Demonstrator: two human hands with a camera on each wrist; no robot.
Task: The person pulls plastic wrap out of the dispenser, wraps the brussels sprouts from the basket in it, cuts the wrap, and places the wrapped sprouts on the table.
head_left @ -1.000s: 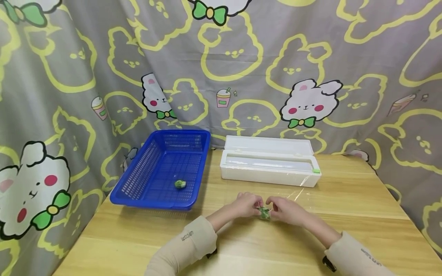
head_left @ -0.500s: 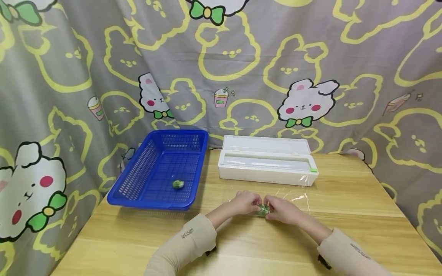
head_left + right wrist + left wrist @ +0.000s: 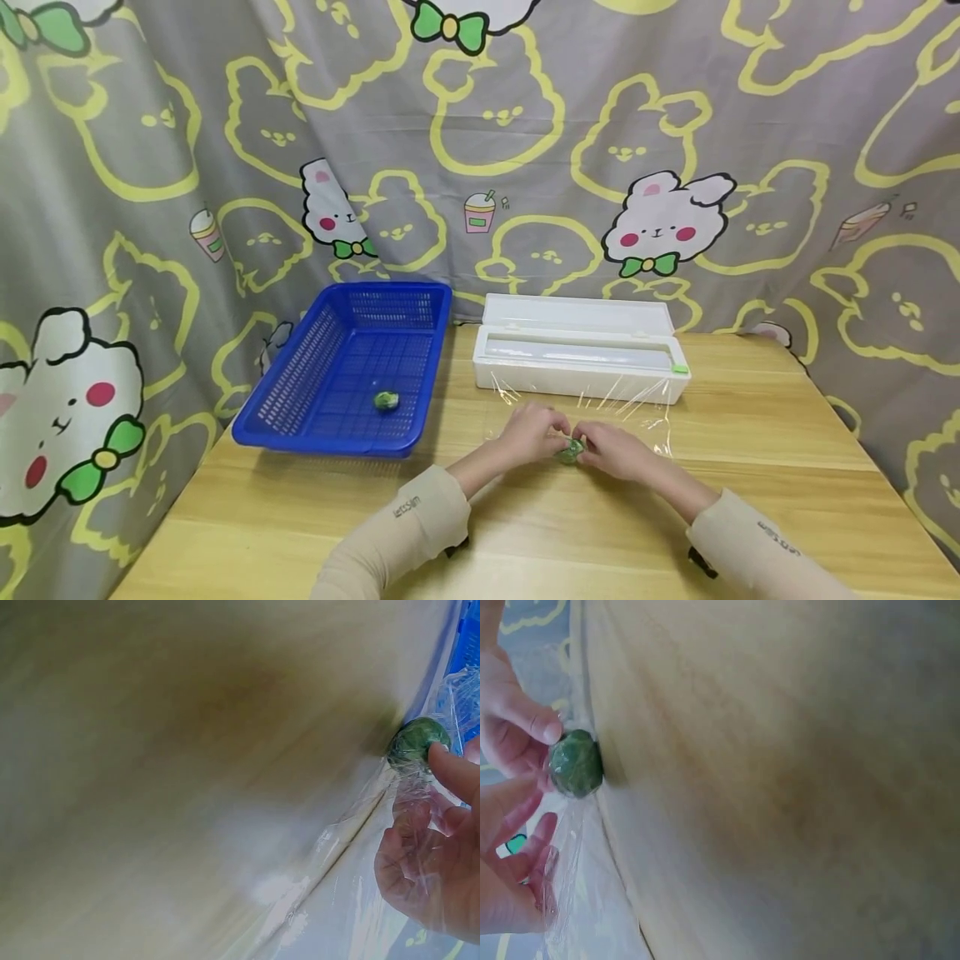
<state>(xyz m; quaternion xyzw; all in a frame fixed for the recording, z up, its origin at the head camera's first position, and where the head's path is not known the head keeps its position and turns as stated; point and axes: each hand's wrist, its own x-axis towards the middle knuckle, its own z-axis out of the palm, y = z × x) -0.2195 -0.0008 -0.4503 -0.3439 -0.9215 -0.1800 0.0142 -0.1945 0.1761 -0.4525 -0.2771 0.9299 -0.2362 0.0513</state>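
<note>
Green ball [image 3: 572,451], evenly flanked
In clear film [image 3: 454,697], roundish, it lies midway between left hand [image 3: 534,432] and right hand [image 3: 617,452]; both pinch it with curled fingers, though the left's grip shows poorly.

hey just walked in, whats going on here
A person is wrapping a small round green vegetable in clear shiny plastic film, working with the left hand and right hand together. The film stretches from a long white box with its lid open, and appears uncut. Another small green vegetable lies in the blue rectangular plastic basket.
</note>
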